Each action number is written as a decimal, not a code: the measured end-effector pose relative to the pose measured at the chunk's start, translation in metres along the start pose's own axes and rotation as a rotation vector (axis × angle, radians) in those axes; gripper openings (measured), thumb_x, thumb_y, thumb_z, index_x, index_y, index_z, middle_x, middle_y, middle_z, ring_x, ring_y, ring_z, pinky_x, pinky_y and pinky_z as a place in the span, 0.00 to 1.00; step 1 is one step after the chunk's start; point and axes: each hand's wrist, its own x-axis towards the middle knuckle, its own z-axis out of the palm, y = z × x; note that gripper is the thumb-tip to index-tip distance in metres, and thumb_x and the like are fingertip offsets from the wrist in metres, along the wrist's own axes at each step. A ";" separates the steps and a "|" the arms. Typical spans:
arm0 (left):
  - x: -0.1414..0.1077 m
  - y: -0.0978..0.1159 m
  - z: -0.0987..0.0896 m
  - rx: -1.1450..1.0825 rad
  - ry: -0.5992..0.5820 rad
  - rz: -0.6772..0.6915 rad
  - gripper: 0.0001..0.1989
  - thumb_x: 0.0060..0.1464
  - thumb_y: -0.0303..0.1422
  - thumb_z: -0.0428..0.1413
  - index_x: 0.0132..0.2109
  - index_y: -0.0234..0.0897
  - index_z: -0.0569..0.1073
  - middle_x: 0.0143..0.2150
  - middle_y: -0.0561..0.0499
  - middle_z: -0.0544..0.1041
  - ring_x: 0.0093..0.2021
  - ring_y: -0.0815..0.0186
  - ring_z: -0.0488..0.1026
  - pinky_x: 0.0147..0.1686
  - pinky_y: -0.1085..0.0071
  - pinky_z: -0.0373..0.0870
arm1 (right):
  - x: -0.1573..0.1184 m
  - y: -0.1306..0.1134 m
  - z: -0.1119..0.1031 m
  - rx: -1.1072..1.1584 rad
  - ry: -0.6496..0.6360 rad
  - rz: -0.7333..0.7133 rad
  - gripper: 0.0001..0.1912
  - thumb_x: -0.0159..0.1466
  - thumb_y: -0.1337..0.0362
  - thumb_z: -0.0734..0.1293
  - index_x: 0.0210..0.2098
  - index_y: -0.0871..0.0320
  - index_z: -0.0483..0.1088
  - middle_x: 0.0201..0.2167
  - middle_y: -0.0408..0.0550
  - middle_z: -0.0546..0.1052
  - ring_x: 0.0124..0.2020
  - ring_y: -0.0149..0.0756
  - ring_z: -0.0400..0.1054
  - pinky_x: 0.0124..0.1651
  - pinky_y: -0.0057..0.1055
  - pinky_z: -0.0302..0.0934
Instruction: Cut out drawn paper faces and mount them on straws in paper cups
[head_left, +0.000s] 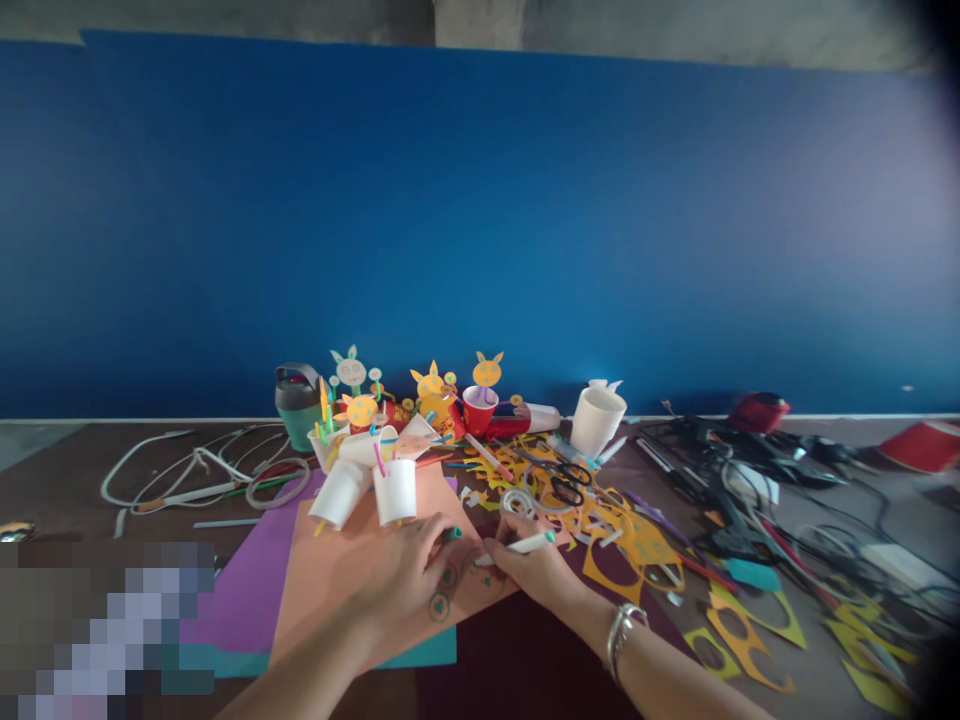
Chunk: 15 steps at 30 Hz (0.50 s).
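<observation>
My right hand (526,562) is closed round a white marker (531,543) with a green end, its tip down at an orange paper sheet (352,590). On that sheet are green drawn circles, one with a heart (439,606) inside. My left hand (409,565) rests on the sheet, fingers curled, with a green marker cap (451,534) pinched at the fingertips. Just beyond it, white paper cups (395,490) with straws stand or lie on the sheet. Purple paper (244,590) and teal paper (420,648) lie underneath.
Cut yellow paper scraps (637,540), black scissors (571,484) and a tape roll (517,502) lie to the right. Farther right are tangled black cables (780,500). At the back stand paper animal figures (487,370), a large white cup (598,420) and a grey-green bottle (298,405).
</observation>
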 end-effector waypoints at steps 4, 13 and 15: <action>0.000 0.001 -0.001 -0.003 -0.004 0.000 0.04 0.58 0.29 0.49 0.38 0.40 0.69 0.28 0.54 0.74 0.28 0.67 0.70 0.28 0.74 0.57 | 0.000 -0.001 0.000 -0.028 0.017 -0.006 0.13 0.54 0.64 0.65 0.18 0.55 0.57 0.14 0.38 0.67 0.18 0.30 0.63 0.20 0.24 0.55; 0.000 -0.001 0.000 -0.015 -0.009 0.004 0.04 0.58 0.30 0.49 0.38 0.40 0.69 0.28 0.54 0.73 0.28 0.67 0.69 0.28 0.74 0.56 | 0.000 -0.001 0.000 -0.066 0.014 -0.016 0.12 0.54 0.63 0.65 0.19 0.56 0.58 0.14 0.38 0.65 0.18 0.28 0.61 0.20 0.23 0.53; 0.000 -0.003 0.002 -0.005 -0.007 0.001 0.04 0.58 0.31 0.49 0.38 0.40 0.69 0.27 0.55 0.73 0.27 0.68 0.69 0.27 0.74 0.55 | -0.001 -0.001 0.000 -0.058 0.003 -0.010 0.12 0.55 0.63 0.65 0.19 0.56 0.58 0.14 0.37 0.65 0.18 0.28 0.61 0.20 0.23 0.53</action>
